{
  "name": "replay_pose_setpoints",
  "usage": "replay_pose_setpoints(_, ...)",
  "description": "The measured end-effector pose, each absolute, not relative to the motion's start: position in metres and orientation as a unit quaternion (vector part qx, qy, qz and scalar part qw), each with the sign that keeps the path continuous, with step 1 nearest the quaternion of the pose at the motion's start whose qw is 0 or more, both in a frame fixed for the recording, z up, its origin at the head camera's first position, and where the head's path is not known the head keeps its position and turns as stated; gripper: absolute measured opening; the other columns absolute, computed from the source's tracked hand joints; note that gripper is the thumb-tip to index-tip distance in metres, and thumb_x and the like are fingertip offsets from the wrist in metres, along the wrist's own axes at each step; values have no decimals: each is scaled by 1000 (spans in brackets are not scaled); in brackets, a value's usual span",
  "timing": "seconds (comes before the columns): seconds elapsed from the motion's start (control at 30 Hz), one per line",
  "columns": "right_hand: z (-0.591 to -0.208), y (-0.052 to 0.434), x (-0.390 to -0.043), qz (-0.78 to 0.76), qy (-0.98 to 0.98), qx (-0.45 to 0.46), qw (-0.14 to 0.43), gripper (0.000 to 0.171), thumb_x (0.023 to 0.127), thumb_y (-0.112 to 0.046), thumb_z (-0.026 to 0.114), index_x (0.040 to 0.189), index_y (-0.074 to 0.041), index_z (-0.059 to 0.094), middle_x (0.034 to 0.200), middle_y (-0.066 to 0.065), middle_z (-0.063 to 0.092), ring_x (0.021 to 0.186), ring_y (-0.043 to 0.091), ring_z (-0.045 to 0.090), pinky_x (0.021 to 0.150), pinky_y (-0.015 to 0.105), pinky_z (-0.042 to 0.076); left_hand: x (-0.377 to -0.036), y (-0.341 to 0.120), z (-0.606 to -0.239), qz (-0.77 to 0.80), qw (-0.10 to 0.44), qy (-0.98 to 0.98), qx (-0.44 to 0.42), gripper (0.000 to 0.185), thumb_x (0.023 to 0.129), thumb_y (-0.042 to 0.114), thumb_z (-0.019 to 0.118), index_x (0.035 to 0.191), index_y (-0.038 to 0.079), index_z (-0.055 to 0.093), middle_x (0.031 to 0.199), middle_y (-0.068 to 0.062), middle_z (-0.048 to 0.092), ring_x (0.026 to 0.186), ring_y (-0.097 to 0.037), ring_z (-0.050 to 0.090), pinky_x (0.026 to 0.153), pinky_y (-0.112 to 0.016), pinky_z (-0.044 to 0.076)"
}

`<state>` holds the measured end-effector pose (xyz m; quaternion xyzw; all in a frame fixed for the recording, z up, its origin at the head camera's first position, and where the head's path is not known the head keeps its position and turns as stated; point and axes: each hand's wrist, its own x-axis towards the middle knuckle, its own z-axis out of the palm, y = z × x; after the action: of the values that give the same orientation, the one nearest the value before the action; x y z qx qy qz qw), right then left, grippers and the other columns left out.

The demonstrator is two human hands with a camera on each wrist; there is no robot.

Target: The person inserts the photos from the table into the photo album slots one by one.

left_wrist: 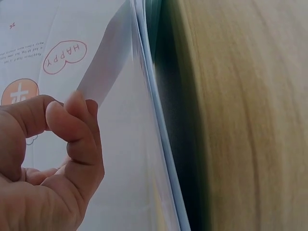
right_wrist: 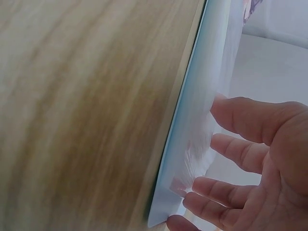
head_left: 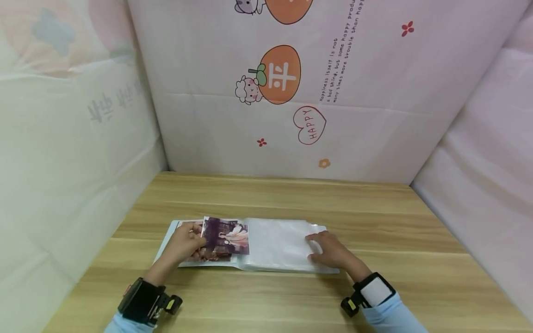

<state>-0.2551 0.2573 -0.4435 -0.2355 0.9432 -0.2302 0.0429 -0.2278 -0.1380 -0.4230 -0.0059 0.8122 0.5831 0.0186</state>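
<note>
Head view: we see an open photo album [head_left: 275, 245] lying flat on the wooden table [head_left: 291, 199], near its front edge. The left hand [head_left: 185, 243] pinches a photo [head_left: 226, 236] by its left edge, over the album's left page. A second photo [head_left: 210, 254] lies on that page, partly under the held one. The right hand [head_left: 331, 249] rests flat on the album's right page, fingers straight, grasping nothing.

Left wrist view: we see the left hand [left_wrist: 45, 163] with thumb and curled fingers closed on the photo's [left_wrist: 103, 67] white back, just beside the album's stacked pages [left_wrist: 154, 120].

Right wrist view: we see the right hand [right_wrist: 260, 163] spread loosely against the album's clear page [right_wrist: 202, 139], near its corner, with the table [right_wrist: 82, 110] beyond the album's edge
</note>
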Motion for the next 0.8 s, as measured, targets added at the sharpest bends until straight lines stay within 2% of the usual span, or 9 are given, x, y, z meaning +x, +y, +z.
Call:
replay_pose_setpoints(0.23,-444,257,-255,-229,944,-232,46,46,80,-11,71,121,1,56,119,22,53,113,40,43,90,54,36,-228,-138,-424,586,26,810,-3,21,77,-8,52,97,-6,45,60,-9,57,46,-18,54,45,-29,48)
replay_pose_setpoints(0.5,-443,255,-255,-223,945,-234,42,46,80,-12,72,121,1,56,119,21,54,113,40,43,91,53,35,-231,-133,-429,593,43,804,-2,30,78,-7,53,107,-9,46,73,-11,59,51,-19,57,46,-30,49)
replay_pose_setpoints(0.8,-440,254,-253,-229,946,-224,47,47,79,-10,72,122,2,55,120,23,53,114,42,42,91,54,35,-232,-132,-430,590,34,806,-24,28,79,-7,55,107,-7,48,74,-12,59,54,-21,60,48,-32,51)
